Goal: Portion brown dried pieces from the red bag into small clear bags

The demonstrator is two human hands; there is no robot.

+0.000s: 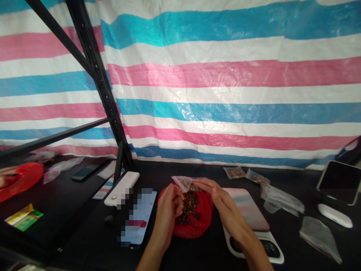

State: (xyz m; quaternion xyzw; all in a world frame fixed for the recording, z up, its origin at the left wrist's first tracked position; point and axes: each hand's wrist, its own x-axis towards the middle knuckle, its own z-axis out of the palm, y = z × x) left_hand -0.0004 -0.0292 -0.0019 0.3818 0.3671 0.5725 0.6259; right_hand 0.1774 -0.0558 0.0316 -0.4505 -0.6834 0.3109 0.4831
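A red plastic bag (197, 222) lies open on the black table, full of small brown bits (189, 207). Over it my left hand (170, 206) is curled closed, its fingers down in the brown bits. My right hand (218, 197) pinches the edge of a small clear plastic bag (183, 182), held just above the red bag's far side. What my left fingers hold cannot be made out.
A white digital scale (254, 229) with a pastel top lies right of the red bag. Filled small bags (237, 172), empty clear bags (282, 201), a tablet (340, 181) and a white case (335, 215) sit further right. A power bank (122, 188), a phone (139, 218) and a black rack post (107, 98) stand left.
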